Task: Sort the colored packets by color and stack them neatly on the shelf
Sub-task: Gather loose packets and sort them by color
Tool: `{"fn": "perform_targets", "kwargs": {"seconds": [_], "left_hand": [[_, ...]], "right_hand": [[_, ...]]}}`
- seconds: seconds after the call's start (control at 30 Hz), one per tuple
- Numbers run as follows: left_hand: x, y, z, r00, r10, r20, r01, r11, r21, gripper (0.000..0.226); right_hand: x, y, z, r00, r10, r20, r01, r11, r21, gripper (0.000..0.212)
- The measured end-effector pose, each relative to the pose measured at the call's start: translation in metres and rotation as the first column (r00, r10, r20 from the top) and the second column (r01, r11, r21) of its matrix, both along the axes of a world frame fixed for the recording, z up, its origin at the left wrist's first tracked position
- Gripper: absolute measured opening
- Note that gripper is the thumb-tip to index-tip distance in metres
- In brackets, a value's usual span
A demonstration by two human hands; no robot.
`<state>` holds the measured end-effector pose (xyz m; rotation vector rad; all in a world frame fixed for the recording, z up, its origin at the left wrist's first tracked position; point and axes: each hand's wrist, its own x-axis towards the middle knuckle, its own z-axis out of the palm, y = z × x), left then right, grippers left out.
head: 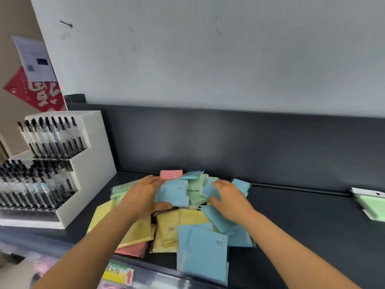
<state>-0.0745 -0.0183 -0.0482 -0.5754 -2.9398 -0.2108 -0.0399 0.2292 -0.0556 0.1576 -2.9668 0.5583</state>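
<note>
- Grey wall (208, 59) fills the top half, plain w/ a few scuffs.
- Dark shelf (302, 226): flat deck w/ upright back panel (229, 142) in same colour; it carries everything below.
- White pen stand (93, 163) at shelf's far L, stepped, two tiers packed w/ black-capped pens (52, 138).
- Packet pile (195, 184) sits mid-shelf, just R of the stand, colours mixed: greens at back & centre, yellows front-L, blues R & front, pinks at back & front-L corner.
- L grip (141, 197): reaches onto pile top; fingers over upper edge and thumb under lower edge of a blue packet (175, 195), clamped on it.
- R grip (231, 203): lies on a second blue packet (208, 189) at pile's R side, fingers bent, thumb toward centre. Blurred, so can't tell if it clasps or only rests.
- Big blue packet (204, 253) nearest the camera, overhanging shelf's front lip, small black print in its top-R corner.
- Yellow packets (170, 230) fanned btwn the two forearms, one w/ black print.
- Red poster (35, 92) & white sheet (35, 57) hang up-L, above the stand.
- Lone green packet (370, 205) in clear sleeve, far R of shelf near back panel, well apart from pile.
- Pink packet (170, 174) at pile's back, just beside L fingertips.
- Yellow label (120, 273) w/ red arrow on shelf's front edge.
</note>
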Motion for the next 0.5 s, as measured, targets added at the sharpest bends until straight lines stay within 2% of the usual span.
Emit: {"fn": "perform_targets", "kwargs": {"seconds": [0.07, 0.13, 0.2, 0.3, 0.4, 0.5], "left_hand": [[-0.009, -0.008, -0.004, 0.993, -0.041, 0.11, 0.048, 0.997, -0.061, 0.088], [-0.017, -0.013, -0.008, 0.985, -0.066, 0.161, 0.078, 0.995, -0.068, 0.086], [-0.02, -0.014, -0.011, 0.987, -0.093, 0.132, 0.105, 0.991, -0.084, 0.074], [-0.024, -0.017, -0.012, 0.989, -0.122, 0.079, 0.128, 0.988, -0.081, 0.055], [-0.027, -0.017, -0.009, 0.99, -0.116, 0.084, 0.12, 0.992, -0.044, 0.05], [-0.028, -0.016, -0.006, 0.998, -0.059, 0.026, 0.058, 0.998, 0.035, 0.046]], "right_hand": [[-0.003, -0.013, -0.001, 0.998, -0.062, 0.033, 0.061, 0.998, 0.004, 0.052], [-0.006, -0.02, -0.002, 0.991, -0.111, 0.068, 0.112, 0.994, -0.002, 0.052], [-0.01, -0.024, -0.004, 0.984, -0.143, 0.103, 0.144, 0.99, -0.004, 0.042], [-0.016, -0.027, -0.005, 0.976, -0.198, 0.096, 0.191, 0.979, 0.075, 0.017], [-0.017, -0.026, -0.005, 0.975, -0.196, 0.102, 0.189, 0.979, 0.071, 0.014], [-0.017, -0.02, -0.001, 0.972, -0.23, 0.058, 0.231, 0.973, -0.026, 0.012]]}}
